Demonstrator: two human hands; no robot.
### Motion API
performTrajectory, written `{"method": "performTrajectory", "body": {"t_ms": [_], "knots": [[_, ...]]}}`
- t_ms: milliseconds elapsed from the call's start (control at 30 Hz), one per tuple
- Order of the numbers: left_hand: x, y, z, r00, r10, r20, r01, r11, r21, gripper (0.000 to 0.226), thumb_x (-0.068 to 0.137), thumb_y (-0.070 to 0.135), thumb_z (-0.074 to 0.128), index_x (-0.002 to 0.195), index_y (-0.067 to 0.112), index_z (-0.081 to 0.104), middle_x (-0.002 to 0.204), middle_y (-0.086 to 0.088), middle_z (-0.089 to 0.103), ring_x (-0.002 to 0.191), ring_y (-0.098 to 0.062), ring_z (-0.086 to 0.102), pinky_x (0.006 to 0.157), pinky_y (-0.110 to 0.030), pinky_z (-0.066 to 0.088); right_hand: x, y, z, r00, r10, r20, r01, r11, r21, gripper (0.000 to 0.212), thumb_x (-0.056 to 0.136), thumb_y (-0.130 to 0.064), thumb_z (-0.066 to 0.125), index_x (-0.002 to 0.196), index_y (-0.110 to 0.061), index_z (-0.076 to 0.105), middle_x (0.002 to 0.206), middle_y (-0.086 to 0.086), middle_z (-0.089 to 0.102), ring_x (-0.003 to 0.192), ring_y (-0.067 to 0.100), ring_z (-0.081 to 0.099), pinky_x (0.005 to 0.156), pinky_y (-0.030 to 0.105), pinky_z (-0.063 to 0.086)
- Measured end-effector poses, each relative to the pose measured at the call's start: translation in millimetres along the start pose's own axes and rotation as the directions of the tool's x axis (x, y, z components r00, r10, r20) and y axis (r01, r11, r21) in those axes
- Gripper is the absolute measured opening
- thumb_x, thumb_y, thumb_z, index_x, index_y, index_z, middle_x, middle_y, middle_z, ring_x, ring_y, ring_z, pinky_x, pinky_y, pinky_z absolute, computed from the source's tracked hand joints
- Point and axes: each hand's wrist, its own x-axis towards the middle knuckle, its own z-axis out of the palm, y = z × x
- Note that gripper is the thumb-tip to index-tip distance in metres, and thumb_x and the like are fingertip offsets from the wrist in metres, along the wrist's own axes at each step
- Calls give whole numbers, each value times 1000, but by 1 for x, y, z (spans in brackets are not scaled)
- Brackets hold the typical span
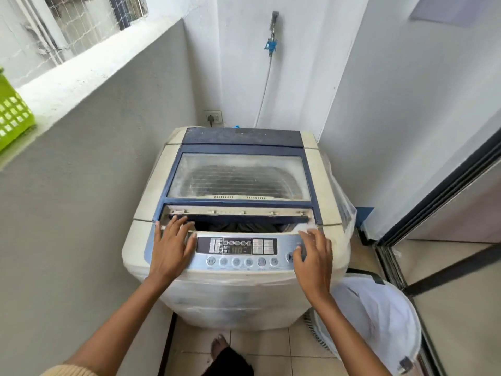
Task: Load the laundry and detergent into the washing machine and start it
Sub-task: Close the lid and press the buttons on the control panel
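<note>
Home laundry balcony: washing machine (235,213), wall tap (272,46), tiled floor (271,346).

The washing machine's control panel (236,246) display reads "110" (other labels illegible).

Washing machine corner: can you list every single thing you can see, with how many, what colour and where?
washing machine: one, cream and blue, centre, lid partly open
dark laundry: some, inside the drum gap
control panel: one, silver, front, display lit
basket: one, green, on the left ledge
mesh hamper: one, white, floor at right
tap: one, blue fitting, back wall
wall socket: one, white, behind machine
foot: one, on the tiles
left hand: flat on panel's left end
right hand: on panel's right end
</note>
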Motion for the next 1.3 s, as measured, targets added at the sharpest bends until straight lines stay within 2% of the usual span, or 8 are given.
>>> {"method": "performTrajectory", "body": {"t_ms": [233, 300, 467, 567, 767, 1067, 1200, 1300], "knots": [[-5, -9, -2, 998, 63, 0, -63, 998, 9, 53, 92, 42, 23, 103, 11, 65, 112, -10, 67, 125, -30, 51, 109, -43, 32, -24, 21, 9, 997, -81, 2, 81, 989, -125, 33, 88, -26, 41, 101, -7, 64, 106, 13, 61, 95, 25, 49, 79, 41, 52], [-7, -8, -1, 998, 60, -19, -60, 998, 6, 51, 92, 40, 24, 103, 11, 65, 112, -10, 67, 124, -30, 52, 109, -42, 32, -30, 28, 12, 994, -105, 34, 109, 983, -146, 37, 90, -27, 40, 109, -7, 64, 114, 15, 61, 105, 26, 49, 89, 42, 50], [-8, -7, -2, 998, 61, -33, -60, 998, 24, 50, 91, 39, 25, 100, 9, 65, 107, -10, 68, 115, -30, 56, 106, -42, 35, -41, 30, 11, 987, -119, 104, 133, 982, -137, 51, 99, -38, 25, 127, -9, 55, 131, 13, 56, 125, 24, 44, 109, 35, 28], [-8, -6, -3, 997, 65, -37, -64, 997, 41, 50, 90, 39, 27, 100, 9, 65, 103, -10, 68, 108, -30, 59, 103, -43, 39, -40, 30, 7, 988, -123, 94, 134, 984, -119, 44, 94, -33, 37, 127, -10, 55, 134, 12, 55, 128, 21, 42, 110, 35, 27], [-9, -3, -5, 998, 41, -39, -39, 998, 44, 49, 88, 42, 30, 96, 9, 66, 99, -9, 68, 99, -29, 61, 98, -43, 44, -41, 28, 6, 990, -126, 68, 133, 984, -121, 44, 92, -34, 37, 123, -11, 58, 131, 11, 57, 124, 23, 48, 104, 43, 41], [-10, -5, -3, 995, 57, -78, -53, 998, 45, 48, 89, 39, 29, 97, 10, 66, 101, -7, 69, 99, -25, 62, 102, -37, 38, -45, 30, 14, 986, -115, 118, 142, 957, -252, 61, 98, -45, 16, 130, -9, 53, 136, 14, 52, 128, 25, 41, 107, 37, 28], [-9, -8, 0, 996, 38, -80, -38, 999, 0, 48, 87, 37, 30, 102, 10, 67, 108, -8, 68, 106, -26, 61, 106, -38, 36, -41, 30, 16, 990, -122, 67, 135, 959, -248, 52, 96, -43, 27, 123, -10, 58, 128, 12, 57, 120, 23, 41, 96, 42, 43], [-10, -8, 0, 996, 33, -82, -34, 999, -14, 49, 86, 36, 30, 104, 10, 68, 111, -9, 68, 109, -26, 61, 108, -38, 35, -37, 35, 16, 988, -154, 30, 157, 965, -210, 48, 96, -41, 31, 121, -12, 60, 124, 11, 60, 116, 22, 44, 90, 40, 43]]}}
